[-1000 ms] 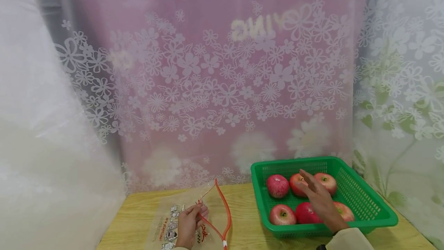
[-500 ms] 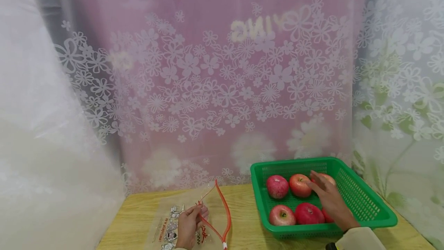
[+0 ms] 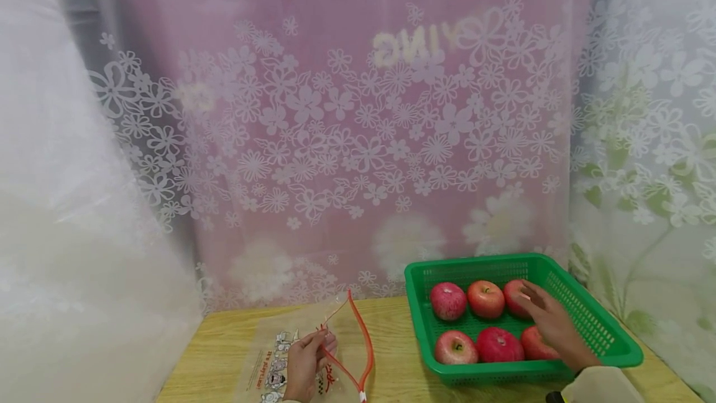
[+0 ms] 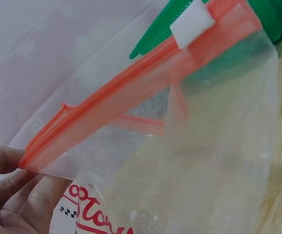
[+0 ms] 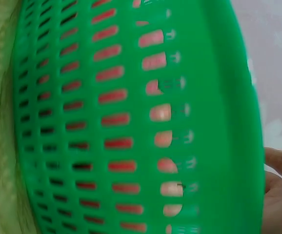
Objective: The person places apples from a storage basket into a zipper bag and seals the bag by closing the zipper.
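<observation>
My left hand (image 3: pixel 304 359) pinches the red-orange rim of a clear slider zip bag (image 4: pixel 146 195) between thumb and fingers. The bag's mouth gapes, and its white slider (image 4: pixel 192 23) sits near the far end of the rim. Red lettering and cartoon figures are printed on the bag. My right hand (image 3: pixel 554 325) is over the right part of a green plastic basket (image 3: pixel 606 334), fingers extended. Its fingertips overlap the back right apple (image 3: pixel 513 297) in the head view. The wrist partly covers the front right apple (image 3: pixel 536 342). In the right wrist view the basket's wall hides most of the hand.
Left in the basket lie a back apple (image 3: pixel 447 301) and a front one (image 3: pixel 455 347); between columns are an orange-red apple (image 3: pixel 485 299) and a deep red apple (image 3: pixel 500 345). The wooden table (image 3: pixel 391 322) ends at a flowered curtain (image 3: pixel 391 142).
My right hand has moved rightward across the basket, from over the middle apples to the back right one, uncovering the middle ones. The left hand and the bag hold still.
</observation>
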Motion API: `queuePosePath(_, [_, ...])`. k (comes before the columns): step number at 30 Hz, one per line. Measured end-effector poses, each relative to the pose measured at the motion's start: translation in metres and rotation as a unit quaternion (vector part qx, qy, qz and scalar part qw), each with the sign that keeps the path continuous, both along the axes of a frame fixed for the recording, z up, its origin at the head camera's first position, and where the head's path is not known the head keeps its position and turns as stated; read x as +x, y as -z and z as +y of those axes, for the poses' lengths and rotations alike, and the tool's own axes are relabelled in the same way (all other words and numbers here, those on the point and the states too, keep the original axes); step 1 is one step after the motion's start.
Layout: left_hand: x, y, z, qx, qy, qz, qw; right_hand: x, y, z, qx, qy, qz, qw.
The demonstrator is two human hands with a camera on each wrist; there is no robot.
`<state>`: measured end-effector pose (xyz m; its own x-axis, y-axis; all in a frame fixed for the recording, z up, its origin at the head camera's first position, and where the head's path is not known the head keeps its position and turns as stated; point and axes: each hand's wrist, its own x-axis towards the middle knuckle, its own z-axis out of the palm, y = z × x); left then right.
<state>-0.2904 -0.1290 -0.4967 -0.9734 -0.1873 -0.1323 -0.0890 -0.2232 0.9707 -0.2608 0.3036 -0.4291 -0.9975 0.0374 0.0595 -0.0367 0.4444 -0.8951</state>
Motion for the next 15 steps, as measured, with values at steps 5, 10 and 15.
queuePosePath(5, [0.000, -0.001, -0.001, -0.003, 0.004, 0.003, 1.0000, 0.000, 0.000, 0.014, 0.016, -0.007, -0.036, 0.999])
queuePosePath(10, [0.000, -0.002, -0.001, -0.001, 0.008, 0.006, 1.0000, -0.001, -0.002, 0.024, 0.029, -0.014, -0.073, 0.997])
queuePosePath(15, [0.001, -0.001, -0.001, -0.001, 0.012, 0.005, 0.9999, -0.005, -0.003, 0.032, 0.050, -0.014, -0.108, 0.993])
